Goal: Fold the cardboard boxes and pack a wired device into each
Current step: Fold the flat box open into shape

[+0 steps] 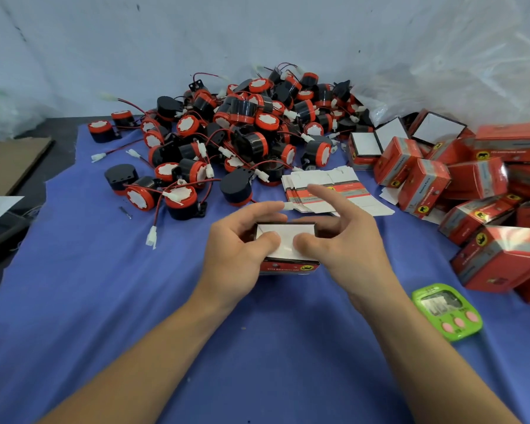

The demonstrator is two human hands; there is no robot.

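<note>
A small red cardboard box (289, 240) with a white flap on top stands on the blue cloth at the centre. My left hand (236, 243) grips its left side, thumb pressing on the white flap. My right hand (346, 237) holds its right side, thumb on the flap, index finger raised. Just behind the box lies a stack of flat unfolded boxes (334, 191). A big heap of black-and-red wired devices (242, 133) with red wires and white plugs fills the far middle of the table.
Several folded red boxes (484, 191) are piled at the right, some open-topped at the back. A green timer (447, 312) lies near my right forearm. Brown cardboard (10, 163) sits off the cloth at the left. Clear plastic bags lie against the back wall.
</note>
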